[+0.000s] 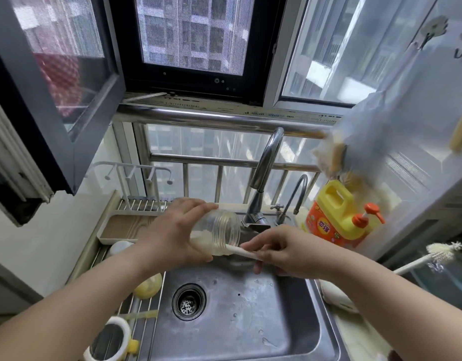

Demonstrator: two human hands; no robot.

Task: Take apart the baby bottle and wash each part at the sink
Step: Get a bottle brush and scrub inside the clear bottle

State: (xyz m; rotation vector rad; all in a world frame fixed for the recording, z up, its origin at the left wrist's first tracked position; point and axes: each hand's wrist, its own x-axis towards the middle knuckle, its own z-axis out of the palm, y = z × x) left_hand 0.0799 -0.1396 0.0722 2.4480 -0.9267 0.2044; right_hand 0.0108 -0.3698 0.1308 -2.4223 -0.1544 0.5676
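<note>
My left hand (pixel 172 230) grips the clear bottle body (pixel 222 230) on its side above the steel sink (pixel 289 321), with the threaded mouth facing right. My right hand (pixel 279 252) holds the white handle of a bottle brush (pixel 241 250). The brush head is inside the bottle, along its lower wall. On the roll-up rack (pixel 144 327) left of the basin lie a yellowish teat (pixel 148 285), a white collar ring with yellow handles (pixel 110 340) and a white cap (pixel 119 247).
The chrome faucet (pixel 263 178) rises behind the bottle, a smaller tap (pixel 293 196) beside it. A yellow detergent jug with an orange pump (pixel 339 217) stands back right. A second brush (pixel 438 255) lies at right. A white drying tray (pixel 123 225) sits back left.
</note>
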